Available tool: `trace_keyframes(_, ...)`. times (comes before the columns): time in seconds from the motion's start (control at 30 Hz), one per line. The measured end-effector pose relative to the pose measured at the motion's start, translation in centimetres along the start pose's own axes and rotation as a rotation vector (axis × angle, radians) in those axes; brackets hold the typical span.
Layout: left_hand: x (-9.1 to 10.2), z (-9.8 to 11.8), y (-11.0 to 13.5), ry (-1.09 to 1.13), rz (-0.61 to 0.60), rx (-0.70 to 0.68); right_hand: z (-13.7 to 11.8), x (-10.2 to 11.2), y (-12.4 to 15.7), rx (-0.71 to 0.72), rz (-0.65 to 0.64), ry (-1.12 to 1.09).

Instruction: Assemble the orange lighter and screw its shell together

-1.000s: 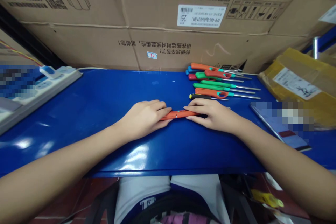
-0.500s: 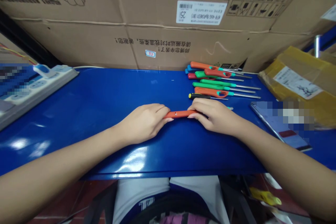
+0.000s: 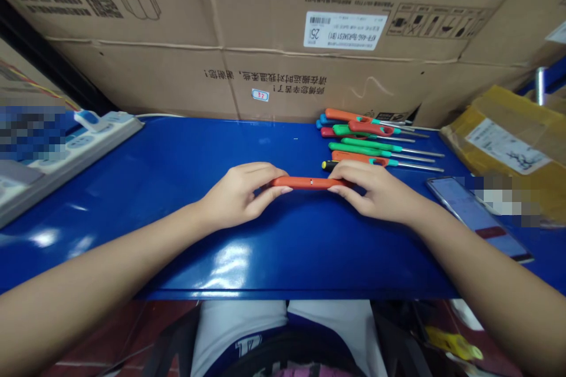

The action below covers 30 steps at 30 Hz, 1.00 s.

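Note:
Between both hands, an orange lighter point(image 3: 305, 183) is held level over the blue table, its narrow edge turned up with a small slot in it. My left hand point(image 3: 247, 193) pinches its left end between thumb and fingers. At the right end, my right hand point(image 3: 371, 191) grips it the same way, covering that end. Just beyond my right hand lie several long-nosed lighters point(image 3: 371, 147) with orange, green, red and blue handles and metal tubes. A black screwdriver point(image 3: 329, 165) with a yellow cap lies partly hidden behind that hand.
A large cardboard box point(image 3: 260, 29) stands along the back of the blue table point(image 3: 186, 153). A white power strip point(image 3: 84, 147) runs along the left. At right are a phone point(image 3: 477, 218) and a yellow taped parcel point(image 3: 499, 135).
My left hand has shifted slightly left along the orange lighter and my grip has spread, so more of the lighter shows. The whole view has moved a little.

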State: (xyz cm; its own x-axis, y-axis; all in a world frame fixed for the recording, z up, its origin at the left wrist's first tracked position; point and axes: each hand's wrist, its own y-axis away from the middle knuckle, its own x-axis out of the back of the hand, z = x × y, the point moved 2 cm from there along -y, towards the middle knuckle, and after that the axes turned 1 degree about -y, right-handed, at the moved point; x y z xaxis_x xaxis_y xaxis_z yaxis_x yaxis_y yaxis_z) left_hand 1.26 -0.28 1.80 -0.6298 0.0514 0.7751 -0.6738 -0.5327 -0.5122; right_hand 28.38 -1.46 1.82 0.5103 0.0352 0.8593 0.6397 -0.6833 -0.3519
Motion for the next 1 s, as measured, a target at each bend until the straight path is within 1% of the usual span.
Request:
trace_keyframes(0.07, 0.1, 0.3, -0.1, 0.045, 0.026, 0.069, -0.2, 0.0, 0.0, -0.001, 0.012, 0.018)
trace_keyframes(0.1, 0.0, 0.4, -0.2, 0.105, 0.033, 0.143, -0.4, -0.1, 0.0, -0.002, 0.024, 0.04)
trace_keyframes(0.13, -0.2, 0.3, -0.3, 0.198, 0.027, 0.24, -0.5, -0.2, 0.0, -0.004, 0.031, 0.07)
trace_keyframes(0.2, -0.9, -0.1, -0.5, 0.447, -0.021, 0.469, -0.8, -0.7, 0.0, -0.003, 0.014, 0.149)
trace_keyframes(0.27, -1.8, -0.6, -0.6, 0.668, -0.071, 0.641, -1.0, -1.3, 0.0, 0.011, -0.022, 0.203)
trace_keyframes(0.3, -2.2, -0.9, -0.6, 0.734, -0.068, 0.683, -1.0, -1.6, 0.0, 0.02, -0.031, 0.207)
trace_keyframes(0.33, -2.4, -1.1, -0.6, 0.773, -0.053, 0.694, -1.0, -1.8, 0.0, 0.03, -0.026, 0.197)
trace_keyframes(0.4, -2.6, -1.3, -0.5, 0.761, -0.009, 0.627, -0.8, -1.9, 0.0, 0.04, 0.012, 0.147)
trace_keyframes(0.47, -2.5, -1.2, -0.4, 0.653, 0.006, 0.483, -0.5, -1.7, 0.1, 0.042, 0.037, 0.11)
trace_keyframes(0.53, -2.2, -0.9, -0.3, 0.495, 0.012, 0.312, -0.3, -1.4, 0.0, 0.042, 0.041, 0.094)
trace_keyframes(0.63, -1.8, -0.4, -0.1, 0.321, 0.062, 0.107, -0.5, -1.2, 0.0, 0.059, 0.002, 0.063)
trace_keyframes(0.7, -1.8, -0.1, -0.1, 0.28, 0.08, 0.02, -0.9, -1.4, 0.0, 0.073, -0.042, 0.019)
trace_keyframes(0.8, -1.8, 0.2, 0.0, 0.264, 0.088, -0.026, -1.5, -1.9, -0.1, 0.074, -0.064, -0.069)
trace_keyframes(0.9, -1.8, 0.5, 0.2, 0.231, 0.107, 0.005, -1.7, -2.1, -0.1, 0.074, -0.031, -0.117)
trace_keyframes(1.0, -1.8, 0.7, 0.2, 0.206, 0.105, 0.034, -1.5, -2.1, -0.1, 0.07, -0.009, -0.1)
